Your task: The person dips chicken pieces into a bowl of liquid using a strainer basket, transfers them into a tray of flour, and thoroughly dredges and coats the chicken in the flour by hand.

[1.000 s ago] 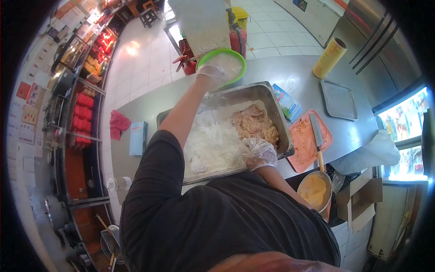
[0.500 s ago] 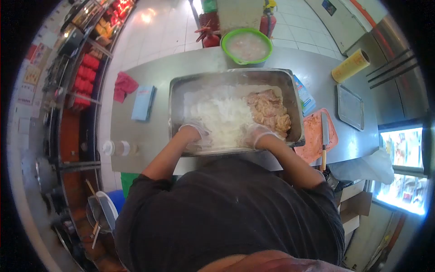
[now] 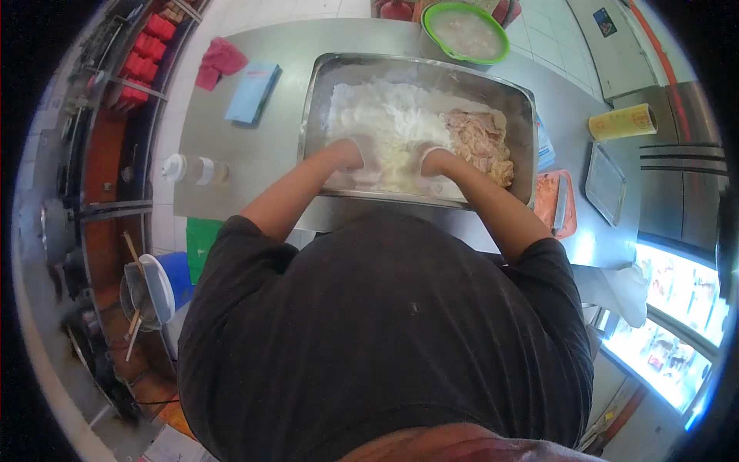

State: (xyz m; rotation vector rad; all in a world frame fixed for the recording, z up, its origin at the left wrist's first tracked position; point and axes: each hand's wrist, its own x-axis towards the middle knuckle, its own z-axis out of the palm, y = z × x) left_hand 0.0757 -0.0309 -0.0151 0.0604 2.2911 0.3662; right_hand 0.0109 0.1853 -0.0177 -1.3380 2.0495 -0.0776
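Observation:
A deep metal tray (image 3: 312,123) holds white floury powder (image 3: 385,104), with a pile of raw meat pieces (image 3: 479,142) at its right end. My left hand (image 3: 360,154), in a clear plastic glove, is sunk in the powder near the tray's front wall. Also gloved, my right hand (image 3: 429,156) is in the powder beside the meat. Both hands are wrist-deep and blurred, so their fingers are hidden and I cannot tell what they hold. Between them the powder looks smeared and heaped.
Behind the tray stands a green-rimmed basin (image 3: 468,32) of cloudy liquid. To the right are a knife (image 3: 560,202) on a pink board (image 3: 545,196), a film roll (image 3: 622,122) and a shallow tray (image 3: 606,183). Leftward lie a blue box (image 3: 252,94), red cloth (image 3: 220,61) and bottle (image 3: 194,169).
My view has shifted, so the tray sits higher in the picture. Both hands have sunk deeper into the powder, and my right hand has come closer to my left.

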